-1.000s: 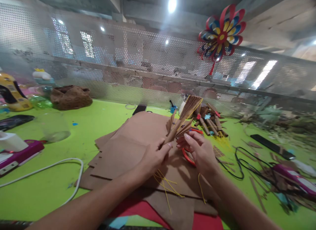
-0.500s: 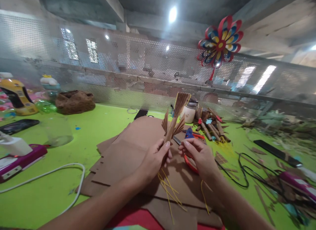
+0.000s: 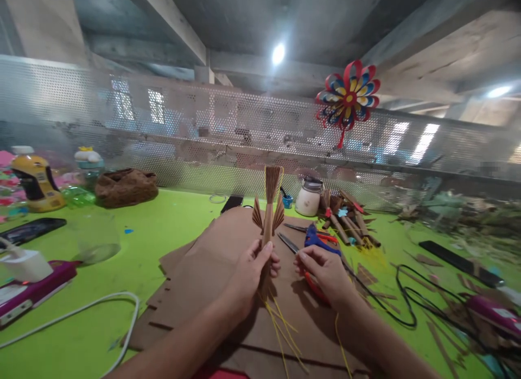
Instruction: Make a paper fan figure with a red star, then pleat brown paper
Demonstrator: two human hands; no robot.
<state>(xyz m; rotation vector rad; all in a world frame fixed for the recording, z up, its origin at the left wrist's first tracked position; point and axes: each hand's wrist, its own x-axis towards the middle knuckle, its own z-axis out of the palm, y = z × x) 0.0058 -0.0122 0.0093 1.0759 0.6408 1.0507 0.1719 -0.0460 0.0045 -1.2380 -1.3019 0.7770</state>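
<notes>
My left hand (image 3: 253,267) is closed around the lower stem of a brown folded-paper figure (image 3: 267,219), held upright. It has a pleated fan on top, edged with yellow thread, and a pleated wing on each side. Loose yellow threads (image 3: 283,327) hang from its lower end. My right hand (image 3: 321,267) is apart from the figure, thumb and fingers pinched together; what they hold I cannot make out. Another yellow strand (image 3: 344,346) shows below that wrist. Scissors (image 3: 288,243) with red handles lie behind and beneath my right hand, beside a blue-handled tool (image 3: 315,237).
Brown paper sheets (image 3: 203,276) are stacked on the green table (image 3: 154,232). Rolled paper pieces (image 3: 350,219) lie behind, right of a white jar (image 3: 308,197). A black cable (image 3: 407,297) loops at right. At left are a clear cup (image 3: 97,238) and a purple power strip (image 3: 44,289).
The paper figure has turned from a rightward lean to upright, my left hand shifting slightly left with it. My right hand stays pinched beside it. The whole view has tilted up a little.
</notes>
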